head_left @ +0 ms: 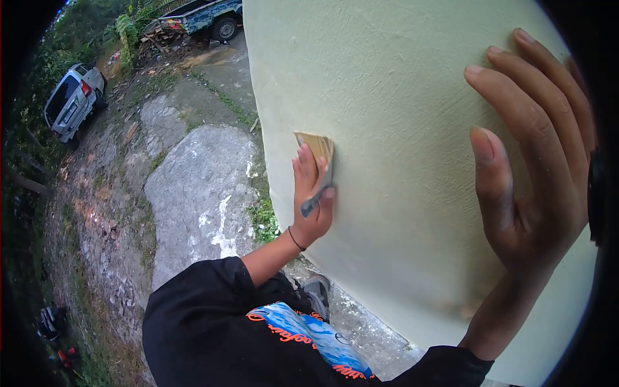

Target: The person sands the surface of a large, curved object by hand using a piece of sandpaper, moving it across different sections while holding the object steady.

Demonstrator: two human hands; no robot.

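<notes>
Head cam: left hand [314,197] grips 1 sandpaper sheet [317,149] on wall [393,97]; right hand [532,161] open.

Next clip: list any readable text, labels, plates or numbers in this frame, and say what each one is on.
Nothing can be read for certain.
Orange script lettering on the black shirt: cut off and distorted, unreadable.
Rear plate of the silver car: too small to read.
Sandpaper under the left hand, and the wall the right hand touches: no text.

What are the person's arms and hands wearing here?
Both hands bare, no gloves. The left hand has a thin dark cord band at the wrist. Black sleeves stop short of both wrists. The shirt front shows a blue print with orange lettering.
</notes>
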